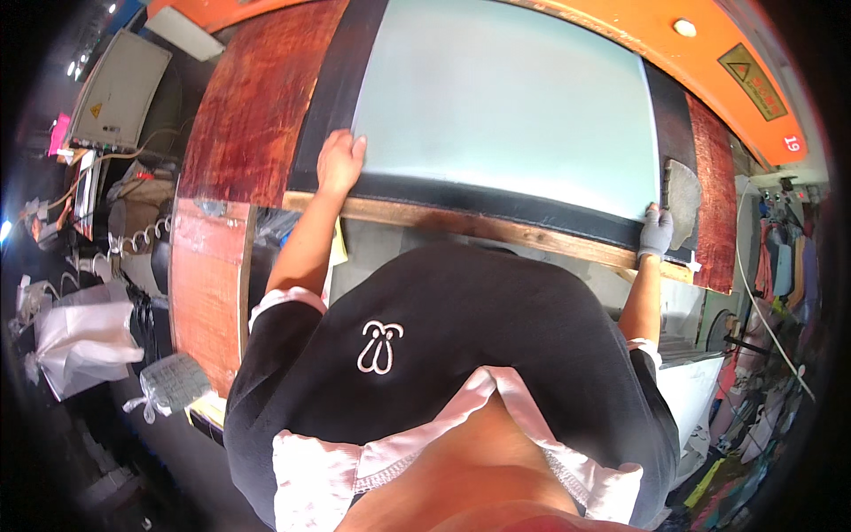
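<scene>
A large pale blue-green sheet lies flat on a black board in front of me. My bare left hand is at the sheet's left edge, close to its near corner, with fingers bent and thumb against the edge. On my right hand is a grey glove. Its fingers are closed at the sheet's near right corner, though the fingertips are partly hidden. Just beside that hand lies a rough grey pad or cloth.
An orange machine frame spans the far side. Reddish-brown boards flank the black one, and a wooden strip runs along the front. At left stand a grey control box and a bagged bundle. Garments hang at right.
</scene>
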{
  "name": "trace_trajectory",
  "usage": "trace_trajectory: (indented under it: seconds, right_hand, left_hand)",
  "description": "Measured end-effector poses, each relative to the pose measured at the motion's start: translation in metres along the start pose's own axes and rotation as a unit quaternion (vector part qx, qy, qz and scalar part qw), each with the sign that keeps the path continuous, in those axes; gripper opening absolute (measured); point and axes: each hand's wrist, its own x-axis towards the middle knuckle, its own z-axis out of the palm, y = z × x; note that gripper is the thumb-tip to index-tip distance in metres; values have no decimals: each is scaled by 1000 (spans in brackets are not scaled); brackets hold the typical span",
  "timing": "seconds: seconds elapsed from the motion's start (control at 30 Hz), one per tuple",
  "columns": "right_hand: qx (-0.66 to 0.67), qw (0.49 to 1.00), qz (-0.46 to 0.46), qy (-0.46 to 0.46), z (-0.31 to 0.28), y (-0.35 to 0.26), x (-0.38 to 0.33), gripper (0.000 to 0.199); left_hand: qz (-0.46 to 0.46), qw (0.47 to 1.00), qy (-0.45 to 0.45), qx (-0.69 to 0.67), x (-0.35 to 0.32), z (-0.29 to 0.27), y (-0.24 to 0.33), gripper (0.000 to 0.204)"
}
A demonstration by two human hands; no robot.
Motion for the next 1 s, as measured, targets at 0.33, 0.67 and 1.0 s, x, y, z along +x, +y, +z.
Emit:
trace_trajectory:
  seconds: [0.33, 0.67, 1.0]
  right_hand:
    - [-46, 997, -6, 61, -4, -41, -20, 32]
    - [-274, 961, 28, -36, -53, -18, 58, 83]
    - [-276, 951, -50, -131, -47, -11, 92, 93]
  left_hand:
    - [172, 979, -62, 84, 39, 48, 137, 64]
    - [208, 955, -161, 137, 54, 78, 173, 60]
    - [199, 971, -120, 47, 53, 78, 154, 45]
